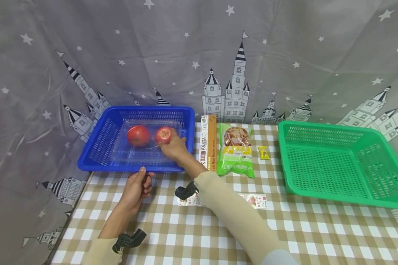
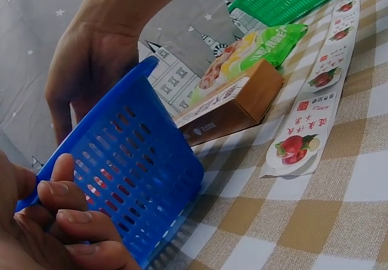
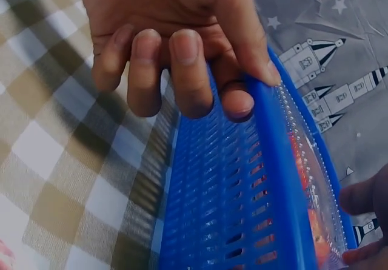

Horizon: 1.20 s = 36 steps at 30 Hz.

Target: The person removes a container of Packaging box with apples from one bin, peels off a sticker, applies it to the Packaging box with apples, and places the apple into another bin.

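I am seeing the left hand (image 1: pixel 136 187) pinching the near rim of the blue basket (image 1: pixel 99 147), thumb over the edge, fingers curled outside. The right hand (image 1: pixel 174 147) is curling its fingers around one apple (image 1: pixel 163 135) inside it; another apple (image 1: pixel 138 135) is lying beside.

Bright even light, soft shadows, wide-angle edge bending, right wrist view dimmer
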Tool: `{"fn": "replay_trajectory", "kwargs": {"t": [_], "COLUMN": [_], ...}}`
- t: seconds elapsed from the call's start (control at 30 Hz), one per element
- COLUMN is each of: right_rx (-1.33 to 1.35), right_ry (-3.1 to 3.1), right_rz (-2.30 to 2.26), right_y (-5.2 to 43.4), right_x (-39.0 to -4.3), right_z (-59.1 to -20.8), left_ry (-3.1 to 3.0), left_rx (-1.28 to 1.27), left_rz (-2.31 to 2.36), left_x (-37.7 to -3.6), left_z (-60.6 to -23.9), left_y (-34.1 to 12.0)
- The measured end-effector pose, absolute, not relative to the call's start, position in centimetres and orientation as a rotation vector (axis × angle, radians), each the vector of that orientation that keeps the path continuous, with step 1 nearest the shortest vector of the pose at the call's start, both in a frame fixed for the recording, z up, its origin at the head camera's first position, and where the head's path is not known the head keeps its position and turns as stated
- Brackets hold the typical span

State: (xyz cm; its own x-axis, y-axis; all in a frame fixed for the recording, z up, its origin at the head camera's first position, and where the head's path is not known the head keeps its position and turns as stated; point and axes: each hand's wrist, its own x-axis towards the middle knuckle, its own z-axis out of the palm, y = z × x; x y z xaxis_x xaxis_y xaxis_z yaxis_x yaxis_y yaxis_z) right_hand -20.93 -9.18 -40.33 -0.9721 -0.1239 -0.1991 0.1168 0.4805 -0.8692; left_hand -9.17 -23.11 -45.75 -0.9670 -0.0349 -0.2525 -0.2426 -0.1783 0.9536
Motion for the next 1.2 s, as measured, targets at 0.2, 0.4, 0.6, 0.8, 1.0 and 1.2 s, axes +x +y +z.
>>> {"fn": "replay_trajectory", "kwargs": {"t": [0.2, 0.4, 0.6, 0.8, 1.0, 1.2], "right_rx": [0.075, 0.107, 0.115, 0.086, 0.040, -0.077], "right_ry": [2.432, 2.427, 2.421, 2.427, 2.430, 2.412], "right_rz": [-1.620, -1.691, -1.669, -1.662, -1.700, -1.730], "right_y": [-9.3, -9.6, -9.4, -8.8, -8.5, -7.6], "right_x": [-20.9, -20.6, -20.4, -20.0, -19.5, -19.0], "right_z": [-40.0, -40.0, -39.4, -38.9, -38.5, -37.1], "left_ry": [1.936, 1.921, 1.916, 1.925, 1.939, 1.932], "left_rx": [-0.328, -0.314, -0.334, -0.344, -0.355, -0.351], "left_rz": [2.283, 2.290, 2.287, 2.277, 2.267, 2.273], "left_x": [-9.1, -9.1, -9.2, -9.2, -9.2, -9.2], "left_z": [-45.7, -45.7, -45.6, -45.5, -45.5, -45.5], "left_y": [-23.1, -23.1, -23.1, -23.1, -23.1, -23.1]}}
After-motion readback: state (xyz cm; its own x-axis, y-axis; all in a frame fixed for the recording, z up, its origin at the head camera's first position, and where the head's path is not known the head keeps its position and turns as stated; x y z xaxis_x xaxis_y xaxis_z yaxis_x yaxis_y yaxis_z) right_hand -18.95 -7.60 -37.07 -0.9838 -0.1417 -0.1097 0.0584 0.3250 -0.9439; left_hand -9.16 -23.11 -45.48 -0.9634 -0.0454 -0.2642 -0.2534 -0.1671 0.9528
